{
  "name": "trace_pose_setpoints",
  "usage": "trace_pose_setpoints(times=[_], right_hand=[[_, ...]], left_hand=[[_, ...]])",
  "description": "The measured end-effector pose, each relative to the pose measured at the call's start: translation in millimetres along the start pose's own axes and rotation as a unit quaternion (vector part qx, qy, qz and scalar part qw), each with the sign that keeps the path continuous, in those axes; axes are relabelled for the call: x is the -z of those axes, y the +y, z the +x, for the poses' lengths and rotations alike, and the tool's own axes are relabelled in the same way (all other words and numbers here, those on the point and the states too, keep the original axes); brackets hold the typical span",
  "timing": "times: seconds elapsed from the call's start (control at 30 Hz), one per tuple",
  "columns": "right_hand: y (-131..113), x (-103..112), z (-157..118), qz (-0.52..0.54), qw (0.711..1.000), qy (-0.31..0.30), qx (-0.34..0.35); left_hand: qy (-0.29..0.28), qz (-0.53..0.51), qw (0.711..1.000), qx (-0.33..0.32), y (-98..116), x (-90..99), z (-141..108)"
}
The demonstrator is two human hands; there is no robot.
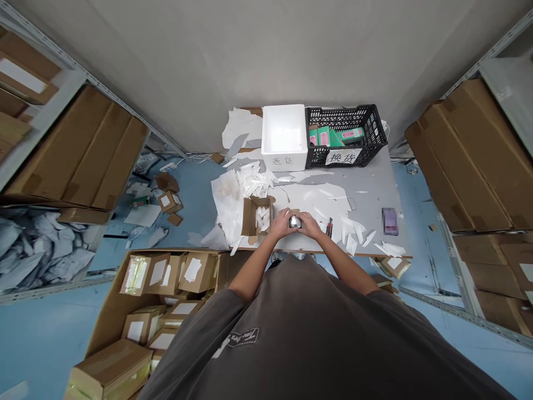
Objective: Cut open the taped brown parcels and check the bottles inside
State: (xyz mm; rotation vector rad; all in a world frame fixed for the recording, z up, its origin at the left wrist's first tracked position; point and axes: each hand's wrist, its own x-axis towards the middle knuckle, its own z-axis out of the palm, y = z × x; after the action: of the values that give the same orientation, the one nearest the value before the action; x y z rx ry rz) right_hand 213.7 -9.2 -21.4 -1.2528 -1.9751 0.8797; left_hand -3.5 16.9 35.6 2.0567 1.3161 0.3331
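A shiny silver rounded object (295, 222) is held between my two hands over the table's front part. My left hand (282, 224) wraps round its left side, and my right hand (309, 225) grips it from the right. Just left of my left hand stands an open cardboard box (250, 216) with white crumpled pieces inside. A small dark and red tool (329, 227) lies to the right of my right hand. Torn white paper lies on the table (375, 194) around them.
A white foam box (284, 130) and a black crate (366, 150) holding green and pink packages stand at the table's back. A purple item (390, 221) lies at the right. Below left, a large carton (109, 311) holds several brown boxes. Loaded shelves flank both sides.
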Motion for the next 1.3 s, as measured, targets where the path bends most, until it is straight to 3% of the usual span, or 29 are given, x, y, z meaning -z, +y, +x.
trace_pose_setpoints(times=[0.3,0.4,0.5,0.63,0.73,0.9,0.97,1.1,1.3], right_hand=[[-5.1,3.8,3.8,-0.036,0.999,-0.037,0.005],[-6.1,1.9,-2.3,-0.018,1.0,-0.002,-0.006],[-4.8,-3.3,-10.9,0.01,0.998,0.044,-0.036],[0.8,-15.3,-21.2,0.082,0.982,0.116,-0.121],[4.1,-22.0,-24.7,0.099,0.971,0.139,-0.168],[0.6,-19.4,-22.1,0.016,0.988,0.059,-0.145],[-2.9,-15.7,-21.0,0.01,0.99,0.054,-0.128],[-10.8,-14.1,-21.8,0.016,0.988,0.107,-0.108],[-19.7,-31.6,-17.8,0.017,0.964,0.21,-0.163]], left_hand=[[-0.012,0.037,0.999,0.008,1.4,-7.1,1.0],[0.036,-0.016,0.999,0.025,-4.8,-13.6,-2.5],[0.078,-0.121,0.984,0.102,-13.5,-22.6,-3.1],[0.047,-0.209,0.959,0.187,-24.1,-37.4,4.5],[0.03,-0.259,0.949,0.177,-29.0,-45.6,10.7],[0.038,-0.293,0.944,0.148,-33.3,-42.5,14.1],[0.044,-0.315,0.939,0.13,-34.4,-37.6,16.8],[0.056,-0.359,0.925,0.108,-35.1,-32.3,28.6],[0.054,-0.342,0.931,0.115,-33.2,-36.6,40.3]])
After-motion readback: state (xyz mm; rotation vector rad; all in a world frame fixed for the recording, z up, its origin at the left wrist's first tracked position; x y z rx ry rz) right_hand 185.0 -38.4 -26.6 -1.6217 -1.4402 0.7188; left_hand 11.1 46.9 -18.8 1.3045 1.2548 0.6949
